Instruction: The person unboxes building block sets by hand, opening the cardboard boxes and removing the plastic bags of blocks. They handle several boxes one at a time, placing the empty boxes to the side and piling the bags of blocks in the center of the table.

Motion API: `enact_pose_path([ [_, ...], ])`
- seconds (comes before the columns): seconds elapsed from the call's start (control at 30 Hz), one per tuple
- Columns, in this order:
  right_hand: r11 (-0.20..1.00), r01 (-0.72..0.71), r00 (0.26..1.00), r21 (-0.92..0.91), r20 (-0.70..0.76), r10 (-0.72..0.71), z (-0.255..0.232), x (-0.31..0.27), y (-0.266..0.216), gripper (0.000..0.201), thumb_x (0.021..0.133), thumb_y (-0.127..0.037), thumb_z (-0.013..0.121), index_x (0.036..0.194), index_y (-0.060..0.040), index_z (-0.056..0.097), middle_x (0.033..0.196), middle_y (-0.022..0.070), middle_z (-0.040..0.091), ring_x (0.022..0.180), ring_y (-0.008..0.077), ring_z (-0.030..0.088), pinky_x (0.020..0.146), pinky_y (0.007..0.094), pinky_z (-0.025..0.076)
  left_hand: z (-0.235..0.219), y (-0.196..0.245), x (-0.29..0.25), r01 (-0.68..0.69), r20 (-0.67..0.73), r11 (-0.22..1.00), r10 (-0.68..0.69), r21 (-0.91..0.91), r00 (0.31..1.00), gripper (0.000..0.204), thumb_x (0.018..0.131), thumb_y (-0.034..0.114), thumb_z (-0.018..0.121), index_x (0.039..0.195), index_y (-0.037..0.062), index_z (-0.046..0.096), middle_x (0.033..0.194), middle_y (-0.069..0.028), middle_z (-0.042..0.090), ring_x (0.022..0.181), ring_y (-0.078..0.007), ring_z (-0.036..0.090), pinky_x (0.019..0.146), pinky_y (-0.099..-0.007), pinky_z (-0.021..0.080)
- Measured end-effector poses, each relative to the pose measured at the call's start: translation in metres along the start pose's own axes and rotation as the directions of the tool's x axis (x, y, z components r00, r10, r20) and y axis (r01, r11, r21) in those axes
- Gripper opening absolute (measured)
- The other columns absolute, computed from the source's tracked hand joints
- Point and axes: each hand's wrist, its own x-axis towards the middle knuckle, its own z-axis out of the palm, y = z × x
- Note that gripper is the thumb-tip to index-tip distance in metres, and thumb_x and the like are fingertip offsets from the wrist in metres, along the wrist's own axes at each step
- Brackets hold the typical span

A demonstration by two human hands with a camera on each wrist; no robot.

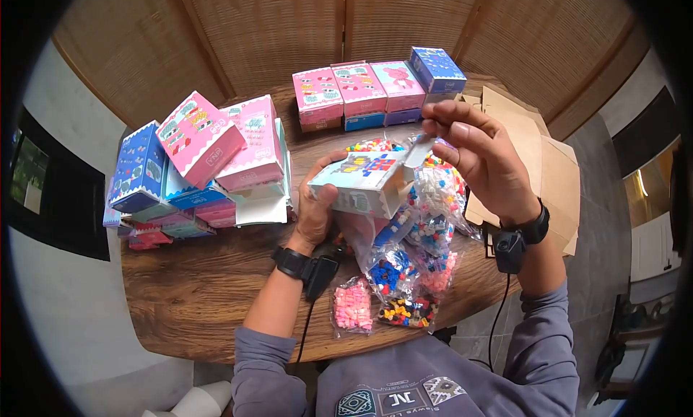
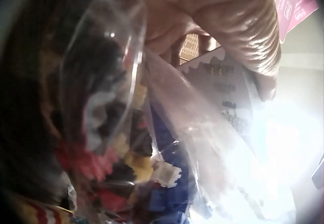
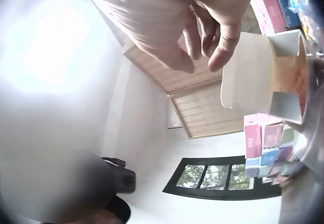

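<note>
My left hand (image 1: pixel 312 218) grips a pale green box (image 1: pixel 364 190) with a picture of small colored bricks on its top face, thumb on the near side. The box is tilted above the table, its open end toward the right. In the right wrist view, a long flap (image 3: pixel 248 77) stands out from that end and the box appears hollow. Beside the flap hovers my right hand (image 1: pixel 487 154), fingers loosely bent and holding nothing. Beneath the box lie clear plastic bags (image 1: pixel 437 200) of small colored bricks; one bag (image 2: pixel 116 133) hangs close before the left wrist camera.
Pink and blue boxes (image 1: pixel 249 139) are piled at the left of the wooden table (image 1: pixel 209 294). Another row of boxes (image 1: pixel 361 92) stands at the back. Flattened brown cardboard (image 1: pixel 552 172) lies on the right. Small bags of pink bricks (image 1: pixel 352 306) and mixed bricks (image 1: pixel 408 312) rest near the front edge.
</note>
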Motion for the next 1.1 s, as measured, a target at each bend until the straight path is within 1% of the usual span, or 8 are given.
enact_pose_path([
  [0.17, 0.924, 0.303, 0.944, -0.235, 0.204, -0.258, 0.001, -0.004, 0.015, 0.045, 0.081, -0.001, 0.074, 0.123, -0.0004, 0.059, 0.134, 0.0124, 0.053, 0.127, 0.0244, 0.052, 0.106, 0.0397, 0.046, 0.000, -0.001, 0.000, 0.027, -0.009, 0.998, -0.028, -0.054, 1.000, 0.088, 0.078, 0.060, 0.074, 0.134, -0.0031, 0.047, 0.126, -0.0162, 0.059, 0.116, -0.0214, 0.058, 0.101, -0.0330, 0.045],
  [0.27, 0.559, 0.635, 0.769, -0.533, 0.502, -0.395, -0.002, 0.000, 0.016, 0.048, 0.075, -0.001, 0.078, 0.119, -0.0036, 0.062, 0.131, 0.0122, 0.053, 0.126, 0.0250, 0.051, 0.104, 0.0401, 0.045, 0.000, -0.003, 0.000, 0.033, -0.024, 0.996, -0.035, -0.088, 0.999, 0.088, 0.080, 0.061, 0.072, 0.134, -0.0034, 0.046, 0.126, -0.0173, 0.058, 0.116, -0.0220, 0.058, 0.101, -0.0333, 0.045],
  [0.4, 0.215, 0.595, 0.774, -0.774, 0.481, -0.411, 0.006, -0.007, 0.014, 0.042, 0.071, -0.005, 0.082, 0.108, -0.0071, 0.064, 0.121, 0.0108, 0.056, 0.115, 0.0235, 0.056, 0.095, 0.0354, 0.049, -0.001, -0.004, 0.001, 0.025, -0.037, 0.995, -0.029, -0.099, 0.999, 0.089, 0.081, 0.063, 0.069, 0.134, -0.0039, 0.045, 0.126, -0.0186, 0.058, 0.116, -0.0225, 0.057, 0.101, -0.0331, 0.045],
  [0.43, 0.253, 0.579, 0.761, -0.775, 0.403, -0.508, 0.007, -0.006, 0.022, 0.033, 0.070, -0.006, 0.083, 0.097, -0.0056, 0.064, 0.109, 0.0092, 0.059, 0.100, 0.0210, 0.060, 0.080, 0.0315, 0.052, -0.001, -0.004, 0.000, 0.032, -0.022, 0.997, -0.034, -0.070, 0.999, 0.089, 0.081, 0.065, 0.067, 0.135, -0.0027, 0.044, 0.128, -0.0190, 0.057, 0.118, -0.0237, 0.056, 0.102, -0.0345, 0.045],
  [0.57, 0.103, 0.399, 0.785, -0.911, 0.281, -0.552, 0.008, -0.011, 0.020, 0.022, 0.073, -0.007, 0.083, 0.079, -0.0032, 0.062, 0.075, 0.0025, 0.059, 0.072, 0.0137, 0.056, 0.058, 0.0275, 0.044, -0.006, -0.006, 0.001, 0.036, 0.005, 0.999, -0.036, -0.017, 0.999, 0.091, 0.082, 0.068, 0.064, 0.137, -0.0004, 0.041, 0.131, -0.0194, 0.054, 0.121, -0.0262, 0.055, 0.104, -0.0372, 0.043],
  [0.67, 0.429, 0.192, 0.916, -0.883, 0.004, -0.402, 0.016, -0.015, 0.021, 0.021, 0.075, -0.007, 0.081, 0.078, -0.0024, 0.061, 0.069, 0.0022, 0.058, 0.070, 0.0131, 0.056, 0.058, 0.0262, 0.044, -0.002, -0.004, 0.000, 0.029, -0.009, 0.998, -0.029, -0.050, 1.000, 0.089, 0.081, 0.063, 0.069, 0.135, -0.0027, 0.044, 0.128, -0.0185, 0.057, 0.117, -0.0236, 0.057, 0.101, -0.0339, 0.045],
  [0.8, 0.236, 0.557, 0.788, -0.796, 0.418, -0.452, 0.017, -0.004, 0.025, 0.015, 0.076, -0.006, 0.080, 0.085, -0.0013, 0.069, 0.075, 0.0056, 0.065, 0.078, 0.0196, 0.059, 0.065, 0.0287, 0.047, 0.000, -0.004, 0.001, 0.022, -0.017, 0.997, -0.023, -0.071, 1.000, 0.088, 0.080, 0.060, 0.071, 0.134, -0.0039, 0.044, 0.125, -0.0178, 0.058, 0.114, -0.0219, 0.059, 0.099, -0.0322, 0.047],
  [1.1, 0.025, 0.599, 0.737, -0.800, 0.539, -0.409, 0.016, -0.002, 0.036, 0.024, 0.068, -0.003, 0.080, 0.089, -0.0078, 0.071, 0.094, 0.0049, 0.066, 0.088, 0.0256, 0.059, 0.074, 0.0366, 0.052, 0.001, -0.001, 0.000, 0.019, -0.012, 0.999, -0.020, -0.049, 1.000, 0.086, 0.082, 0.059, 0.071, 0.134, -0.0044, 0.044, 0.124, -0.0177, 0.059, 0.114, -0.0217, 0.059, 0.099, -0.0324, 0.047],
])
